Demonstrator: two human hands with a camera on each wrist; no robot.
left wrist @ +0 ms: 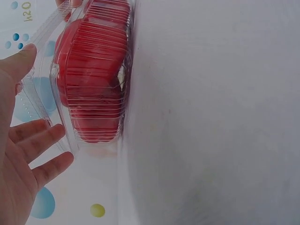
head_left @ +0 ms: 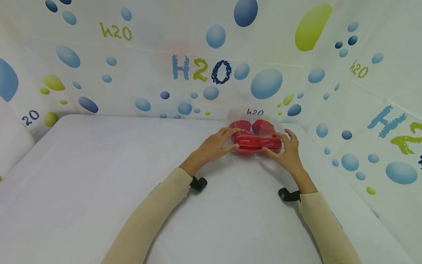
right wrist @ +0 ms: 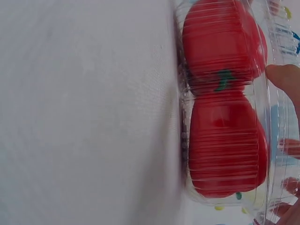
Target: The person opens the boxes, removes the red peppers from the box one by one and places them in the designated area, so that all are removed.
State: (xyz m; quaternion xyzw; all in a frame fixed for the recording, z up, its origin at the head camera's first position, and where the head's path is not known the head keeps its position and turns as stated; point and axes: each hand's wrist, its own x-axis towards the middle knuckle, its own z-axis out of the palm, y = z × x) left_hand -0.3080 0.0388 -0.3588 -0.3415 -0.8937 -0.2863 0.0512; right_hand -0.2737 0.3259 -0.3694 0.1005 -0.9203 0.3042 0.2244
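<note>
A clear plastic clamshell container with ribbed sides sits near the table's far right corner. Inside are several glossy red tomato-like fruits, one showing a green stem. My left hand pinches the left part of the lid between thumb and index finger, the other fingers spread beside the container's end. On the opposite side, my right hand has its thumb at the front rim and its fingers behind the lid edge. In the left wrist view the lid's edge stands a little apart from the base rim.
A white cloth covers the table. Behind and to the right hangs a white sheet printed with blue and green bubbles and H2O lettering. Dark wrist cameras sit below both wrists, against beige sleeves.
</note>
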